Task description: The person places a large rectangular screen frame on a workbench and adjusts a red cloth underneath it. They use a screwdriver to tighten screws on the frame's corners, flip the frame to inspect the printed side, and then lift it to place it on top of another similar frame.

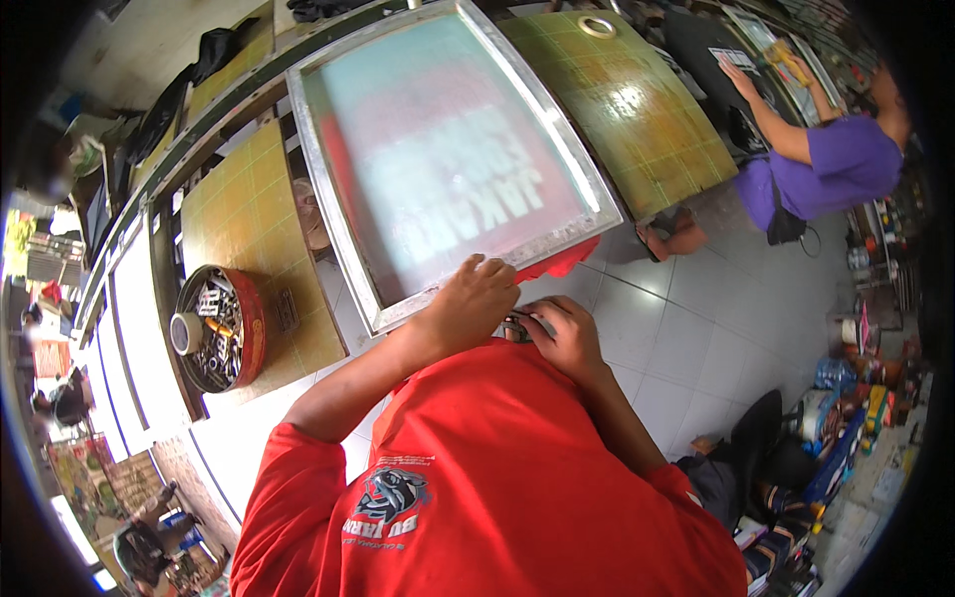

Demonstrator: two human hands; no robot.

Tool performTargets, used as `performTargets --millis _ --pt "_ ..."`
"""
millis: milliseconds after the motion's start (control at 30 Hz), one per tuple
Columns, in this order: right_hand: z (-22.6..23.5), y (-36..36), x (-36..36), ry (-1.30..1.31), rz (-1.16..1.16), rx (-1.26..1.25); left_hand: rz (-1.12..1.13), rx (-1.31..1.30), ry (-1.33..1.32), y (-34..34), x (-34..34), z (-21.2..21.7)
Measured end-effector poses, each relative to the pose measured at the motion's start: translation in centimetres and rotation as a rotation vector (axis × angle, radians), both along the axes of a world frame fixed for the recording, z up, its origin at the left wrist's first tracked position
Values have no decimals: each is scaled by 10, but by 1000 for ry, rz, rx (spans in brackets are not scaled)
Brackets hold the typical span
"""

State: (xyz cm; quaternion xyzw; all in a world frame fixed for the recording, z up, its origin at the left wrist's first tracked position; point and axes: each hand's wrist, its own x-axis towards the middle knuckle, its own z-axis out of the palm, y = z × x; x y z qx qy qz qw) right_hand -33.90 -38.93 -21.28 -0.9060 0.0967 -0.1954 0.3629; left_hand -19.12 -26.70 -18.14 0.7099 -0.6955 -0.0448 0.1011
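Noted silkscreen at 12 o'clock, with red fabric past its near edge. Observed left hand, fingers curled, at that edge; right hand, fingers bent, just beside, toward 4 o'clock. Cannot tell whether pinching anything.

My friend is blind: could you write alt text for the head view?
A person's left hand is at the near edge of a framed screen; the right hand is near the waist. A round tin of small items stands left; a co-worker in purple is right.
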Motion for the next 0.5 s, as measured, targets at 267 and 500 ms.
performTargets --millis 267,500 --pt "-53 -66 -40 -31 -76 124 170 -128 44 -60 -41 -21" --pt "-124 -129 -44 -196 -535 740 678 -308 392 -31 -37 -17"
